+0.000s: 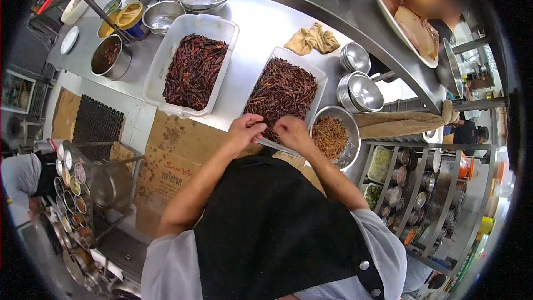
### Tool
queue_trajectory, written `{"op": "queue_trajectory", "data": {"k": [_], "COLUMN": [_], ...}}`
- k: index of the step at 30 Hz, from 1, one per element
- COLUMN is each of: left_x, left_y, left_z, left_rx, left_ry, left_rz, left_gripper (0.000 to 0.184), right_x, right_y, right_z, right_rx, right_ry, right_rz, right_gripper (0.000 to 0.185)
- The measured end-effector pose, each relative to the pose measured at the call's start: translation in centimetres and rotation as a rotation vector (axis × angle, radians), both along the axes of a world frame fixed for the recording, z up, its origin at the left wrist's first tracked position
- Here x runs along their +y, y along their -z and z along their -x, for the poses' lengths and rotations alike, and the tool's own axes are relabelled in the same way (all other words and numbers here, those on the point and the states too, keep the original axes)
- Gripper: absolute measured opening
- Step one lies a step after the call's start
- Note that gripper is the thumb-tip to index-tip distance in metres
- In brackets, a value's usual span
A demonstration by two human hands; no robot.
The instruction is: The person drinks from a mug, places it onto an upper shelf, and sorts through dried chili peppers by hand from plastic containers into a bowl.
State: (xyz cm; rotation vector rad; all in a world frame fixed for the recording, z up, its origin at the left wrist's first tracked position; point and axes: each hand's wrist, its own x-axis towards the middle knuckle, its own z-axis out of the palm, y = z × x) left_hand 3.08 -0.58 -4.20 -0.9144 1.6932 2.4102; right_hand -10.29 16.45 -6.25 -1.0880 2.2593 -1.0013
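Note:
My left hand (pixel 247 132) and my right hand (pixel 293 134) are close together over the near edge of a clear plastic tub (pixel 318 100). Dark red dried chilies (pixel 280 90) fill much of this tub. Both hands have their fingers pinched together; what sits between the fingertips is too small to make out. Just right of my right hand, a metal colander (pixel 351 153) holds a heap of light brown bits that look like stems (pixel 328 138). A second plastic tub (pixel 155 83), to the left, contains more dark dried chilies (pixel 195 71).
A steel shelf (pixel 333 16) arches above the worktable. Stacked metal bowls (pixel 363 91) and a tan cloth (pixel 312 39) lie at the right. A deep pot (pixel 111 58) stands far left. Flattened cardboard (pixel 161 172) covers the floor. Another person (pixel 22 180) is at the left edge.

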Motion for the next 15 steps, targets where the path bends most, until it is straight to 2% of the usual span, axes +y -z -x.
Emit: {"op": "queue_trajectory", "data": {"k": [4, 6, 7, 8, 9, 10, 11, 12, 14, 15], "left_x": [0.4, -0.2, -0.1, 0.1, -0.1, -0.5, -1.0, -1.4, -2.2, -2.7], "left_y": [2.4, 2.5, 3.1, 4.1, 4.5, 4.9, 5.0, 5.1, 4.4, 4.3], "left_z": [0.6, -0.4, -0.9, -1.4, -1.8, -2.4, -3.0, -3.6, -4.5, -4.7], "left_rx": [0.024, -0.008, -0.013, 0.029, 0.070, 0.059, 0.075, 0.090, 0.075, 0.073], "left_ry": [0.091, 0.058, 0.063, 0.017, -0.029, -0.022, -0.053, -0.085, -0.120, -0.160], "left_rz": [-0.070, -0.428, -0.429, -0.581, -0.732, -0.733, -0.687, -0.642, -0.596, -0.542], "left_gripper": [0.019, 0.018, 0.018, 0.019, 0.020, 0.020, 0.021, 0.022, 0.022, 0.023], "right_x": [0.0, 0.2, 0.3, 1.0, 1.9, 3.3, 5.1, 7.2, 10.8, 11.7], "right_y": [-2.0, -3.1, -3.6, -4.4, -4.4, -4.3, -4.3, -4.0, -2.9, -3.2], "right_z": [-2.5, -2.7, -2.7, -2.1, -1.4, -0.6, 1.0, 2.7, 6.0, 6.3], "right_rx": [-0.102, -0.199, -0.295, -0.239, -0.278, -0.317, -0.275, -0.191, 0.367, 0.364], "right_ry": [-0.108, -0.135, -0.171, -0.181, -0.041, 0.101, 0.196, 0.325, 0.233, 0.230], "right_rz": [0.136, 0.208, 0.281, 0.257, 0.240, 0.220, 0.238, 0.115, -0.196, -0.200], "right_gripper": [0.007, 0.008, 0.009, 0.011, 0.011, 0.011, 0.010, 0.014, 0.021, 0.021]}}
